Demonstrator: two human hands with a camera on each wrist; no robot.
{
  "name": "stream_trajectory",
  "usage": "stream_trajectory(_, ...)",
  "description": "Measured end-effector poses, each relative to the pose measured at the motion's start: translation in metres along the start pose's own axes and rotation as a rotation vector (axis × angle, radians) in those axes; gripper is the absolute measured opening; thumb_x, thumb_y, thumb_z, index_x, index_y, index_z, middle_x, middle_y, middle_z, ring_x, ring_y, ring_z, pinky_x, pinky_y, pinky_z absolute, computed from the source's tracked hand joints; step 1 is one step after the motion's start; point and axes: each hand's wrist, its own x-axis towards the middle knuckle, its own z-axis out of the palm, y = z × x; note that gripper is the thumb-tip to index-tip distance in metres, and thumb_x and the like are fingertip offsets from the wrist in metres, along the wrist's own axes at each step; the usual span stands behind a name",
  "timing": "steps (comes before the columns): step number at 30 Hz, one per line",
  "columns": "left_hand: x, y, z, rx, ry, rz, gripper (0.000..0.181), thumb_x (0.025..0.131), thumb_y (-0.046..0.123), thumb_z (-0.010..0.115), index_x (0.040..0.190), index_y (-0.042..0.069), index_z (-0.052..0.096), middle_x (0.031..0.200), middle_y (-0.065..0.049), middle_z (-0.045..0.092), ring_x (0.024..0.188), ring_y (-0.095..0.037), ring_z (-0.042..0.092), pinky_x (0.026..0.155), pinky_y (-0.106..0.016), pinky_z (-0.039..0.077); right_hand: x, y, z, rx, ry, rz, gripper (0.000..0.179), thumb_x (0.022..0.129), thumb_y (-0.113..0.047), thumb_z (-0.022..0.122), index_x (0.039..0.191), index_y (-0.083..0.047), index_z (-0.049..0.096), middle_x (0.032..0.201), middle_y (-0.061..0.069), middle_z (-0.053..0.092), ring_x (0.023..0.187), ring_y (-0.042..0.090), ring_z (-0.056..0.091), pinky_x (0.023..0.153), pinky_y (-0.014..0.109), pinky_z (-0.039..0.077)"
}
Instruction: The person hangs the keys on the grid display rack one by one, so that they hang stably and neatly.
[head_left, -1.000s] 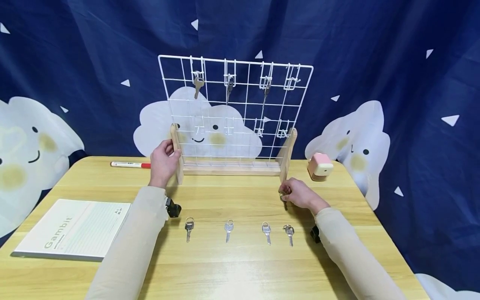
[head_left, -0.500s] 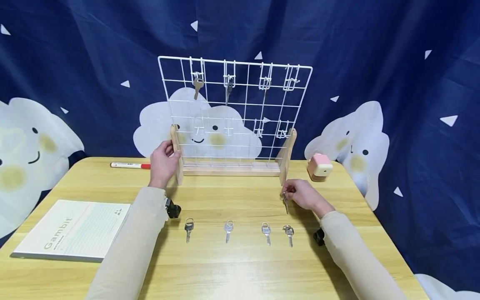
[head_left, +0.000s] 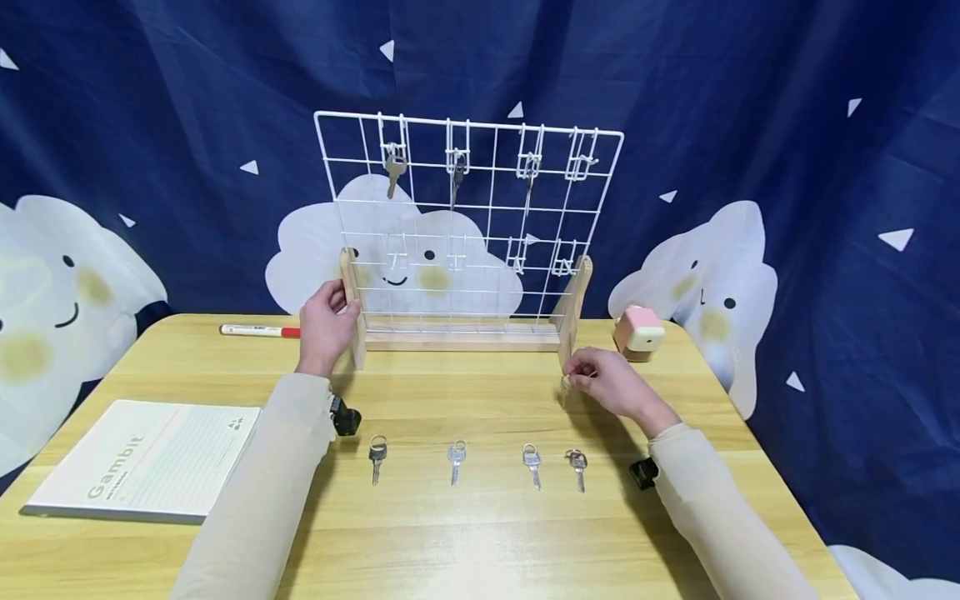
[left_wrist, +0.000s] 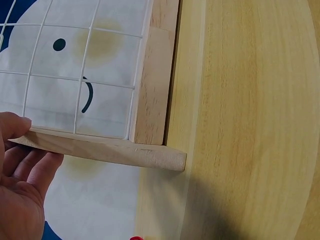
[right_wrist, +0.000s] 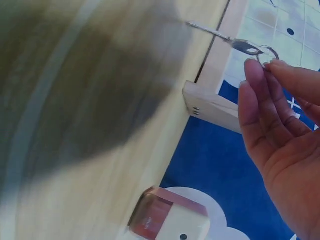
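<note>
My left hand (head_left: pixel 326 329) grips the left wooden upright (left_wrist: pixel 110 152) of a white wire-grid rack, thumb on one side and fingers on the other. Between thumb and forefinger, my right hand (head_left: pixel 607 382) pinches the ring of a silver key (right_wrist: pixel 245 47). This key dangles over the table, in front of the rack's right upright (head_left: pixel 576 304). From the rack's top hooks hang a brass-coloured key (head_left: pixel 395 173), a dark key (head_left: pixel 458 172) and a third key (head_left: pixel 529 177). The top-right hook (head_left: pixel 581 167) and the lower hooks hold no key.
Several ringed keys, among them a dark-headed key (head_left: pixel 377 452) and a silver key (head_left: pixel 532 461), lie in a row on the table (head_left: pixel 420 550). A notebook (head_left: pixel 150 458) lies left, a marker (head_left: pixel 255 331) behind it. A pink-and-cream box (head_left: pixel 639 333) stands right.
My right hand has shifted slightly right and then up, and the key swings below its fingers. The left hand stays on the upright.
</note>
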Motion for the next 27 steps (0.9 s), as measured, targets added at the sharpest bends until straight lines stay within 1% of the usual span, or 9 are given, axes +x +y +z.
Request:
stream_trajectory(7,0.0,0.001,-0.002,-0.007,-0.005,0.001,0.043,0.095,0.004,0.059,0.137,-0.004,0.052,0.133,-0.023,0.056,0.122,-0.029,0.055,0.101,-0.033,0.048,0.002,-0.011,-0.011,-0.017,0.068,-0.006,0.006,0.088,0.002,0.068,0.093,-0.001,0.069,0.086,0.007,0.066,0.082,0.021,0.062,0.074,0.037,0.055)
stream_trajectory(14,0.0,0.001,-0.002,-0.007,-0.017,-0.007,0.044,0.096,0.004,0.058,0.138,-0.004,0.05,0.135,-0.023,0.055,0.124,-0.03,0.054,0.102,-0.034,0.047,0.007,-0.021,-0.024,0.007,0.12,-0.014,0.005,0.089,0.002,0.068,0.093,0.001,0.069,0.086,0.007,0.066,0.081,0.021,0.061,0.071,0.035,0.055)
stream_trajectory(20,0.0,0.001,-0.002,-0.01,-0.017,-0.01,0.044,0.096,0.003,0.058,0.138,-0.004,0.05,0.135,-0.023,0.055,0.124,-0.03,0.054,0.102,-0.034,0.047,0.012,-0.036,-0.035,-0.002,0.182,-0.023,0.004,0.087,0.001,0.07,0.091,-0.001,0.072,0.086,0.006,0.067,0.079,0.022,0.063,0.068,0.032,0.056)
stream_trajectory(24,0.0,0.001,-0.002,-0.006,-0.023,-0.012,0.044,0.096,0.003,0.057,0.139,-0.004,0.049,0.135,-0.024,0.055,0.124,-0.031,0.054,0.102,-0.034,0.047,0.015,-0.045,-0.041,-0.005,0.201,-0.014,0.004,0.087,0.0,0.071,0.091,-0.002,0.072,0.086,0.006,0.066,0.079,0.023,0.064,0.066,0.031,0.056)
stream_trajectory(27,0.001,0.001,-0.002,0.006,-0.03,-0.002,0.043,0.096,0.003,0.057,0.138,-0.005,0.049,0.133,-0.025,0.056,0.123,-0.032,0.054,0.102,-0.035,0.047,0.016,-0.049,-0.044,-0.011,0.214,-0.014,0.005,0.087,0.001,0.071,0.091,-0.001,0.072,0.087,0.006,0.065,0.08,0.023,0.064,0.067,0.031,0.056)
